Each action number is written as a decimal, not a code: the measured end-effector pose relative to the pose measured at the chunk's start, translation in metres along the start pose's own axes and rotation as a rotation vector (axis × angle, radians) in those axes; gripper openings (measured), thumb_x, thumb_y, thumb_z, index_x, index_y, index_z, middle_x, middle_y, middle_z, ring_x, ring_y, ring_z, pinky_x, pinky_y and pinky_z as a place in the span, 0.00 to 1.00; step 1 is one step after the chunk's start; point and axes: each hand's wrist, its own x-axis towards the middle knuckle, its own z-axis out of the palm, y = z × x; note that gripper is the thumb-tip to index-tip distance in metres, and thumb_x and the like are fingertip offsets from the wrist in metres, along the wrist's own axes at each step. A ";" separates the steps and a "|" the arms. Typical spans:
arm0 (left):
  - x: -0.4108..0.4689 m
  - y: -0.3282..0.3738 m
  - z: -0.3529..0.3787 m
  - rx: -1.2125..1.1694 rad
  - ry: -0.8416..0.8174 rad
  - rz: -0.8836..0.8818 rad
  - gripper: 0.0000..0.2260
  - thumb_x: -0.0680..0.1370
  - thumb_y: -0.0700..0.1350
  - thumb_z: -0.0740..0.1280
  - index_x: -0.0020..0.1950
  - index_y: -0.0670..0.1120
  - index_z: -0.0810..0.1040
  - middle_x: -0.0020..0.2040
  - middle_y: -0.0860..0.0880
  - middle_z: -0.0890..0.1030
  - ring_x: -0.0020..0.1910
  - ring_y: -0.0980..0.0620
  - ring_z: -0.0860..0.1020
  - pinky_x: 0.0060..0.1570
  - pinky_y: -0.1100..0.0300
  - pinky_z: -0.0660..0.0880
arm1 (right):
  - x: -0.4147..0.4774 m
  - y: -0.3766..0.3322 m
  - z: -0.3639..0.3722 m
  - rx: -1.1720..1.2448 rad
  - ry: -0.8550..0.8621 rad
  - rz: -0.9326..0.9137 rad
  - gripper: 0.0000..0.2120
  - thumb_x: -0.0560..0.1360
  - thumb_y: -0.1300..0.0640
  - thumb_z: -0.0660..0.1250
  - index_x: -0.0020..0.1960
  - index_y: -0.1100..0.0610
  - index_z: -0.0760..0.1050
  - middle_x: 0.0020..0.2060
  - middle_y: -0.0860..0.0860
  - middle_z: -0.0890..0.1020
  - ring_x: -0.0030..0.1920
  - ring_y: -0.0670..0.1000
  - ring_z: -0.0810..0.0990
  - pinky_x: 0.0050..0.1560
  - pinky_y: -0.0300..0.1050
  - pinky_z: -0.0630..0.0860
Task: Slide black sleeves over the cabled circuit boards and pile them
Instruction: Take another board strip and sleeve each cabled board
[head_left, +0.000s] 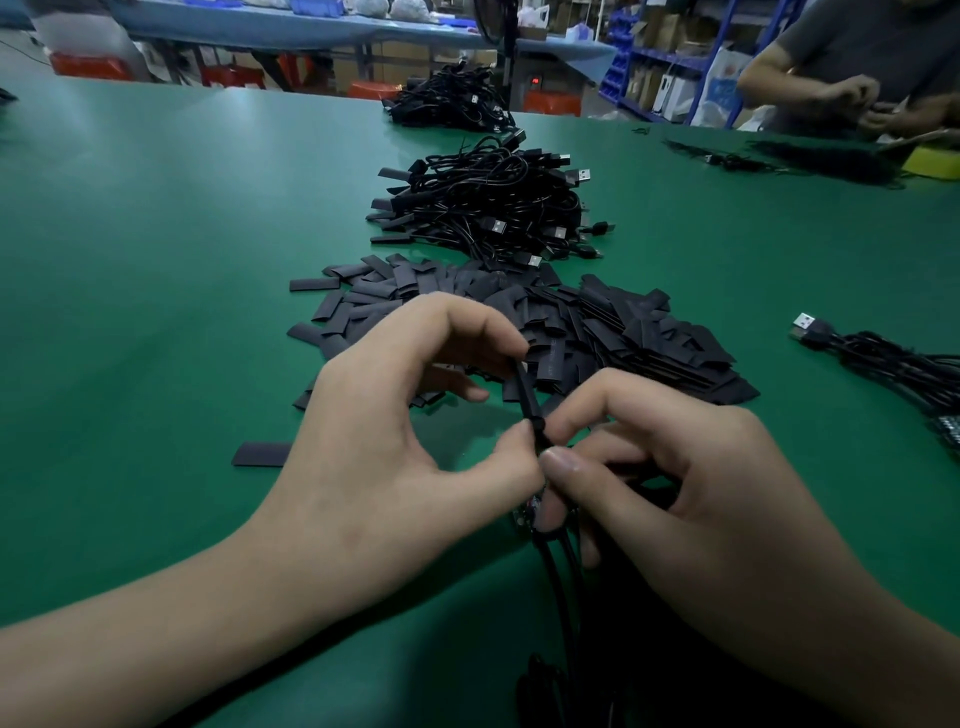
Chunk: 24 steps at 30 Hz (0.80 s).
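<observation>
Nearby, loose sleeve heap (519, 317) on table (156, 260)

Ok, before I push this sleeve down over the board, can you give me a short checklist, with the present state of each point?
1. Left hand pinches the sleeve between forefinger and thumb: ok.
2. Right hand grips the circuit board at its cable: ok.
3. Sleeve mouth lined up with the board's end: cannot tell, the fingers hide it.
4. Board fully covered: not ok, a part of it shows below the thumbs.
5. Cable free of snags: cannot tell, it runs out of the bottom edge.
6. Finished pile in place, beyond the loose sleeves: ok.
</observation>
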 end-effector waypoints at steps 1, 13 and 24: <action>0.000 0.001 0.000 0.000 -0.001 -0.003 0.15 0.69 0.48 0.70 0.55 0.52 0.77 0.52 0.54 0.82 0.55 0.49 0.81 0.52 0.62 0.77 | 0.000 0.000 0.000 -0.007 0.002 -0.007 0.04 0.79 0.53 0.67 0.46 0.46 0.74 0.34 0.40 0.85 0.29 0.45 0.82 0.33 0.43 0.78; 0.003 -0.004 0.001 -0.046 -0.042 0.011 0.22 0.71 0.52 0.76 0.63 0.51 0.77 0.57 0.55 0.82 0.60 0.51 0.81 0.58 0.62 0.78 | 0.000 0.002 -0.001 0.011 0.026 0.048 0.06 0.79 0.51 0.69 0.44 0.48 0.77 0.30 0.43 0.84 0.27 0.50 0.80 0.32 0.52 0.76; 0.007 -0.009 -0.007 -0.104 0.070 0.006 0.22 0.67 0.53 0.80 0.58 0.51 0.79 0.53 0.53 0.84 0.56 0.50 0.82 0.52 0.62 0.78 | 0.000 0.009 -0.012 -0.105 0.032 0.032 0.07 0.73 0.41 0.69 0.45 0.43 0.80 0.39 0.43 0.81 0.43 0.49 0.80 0.41 0.41 0.74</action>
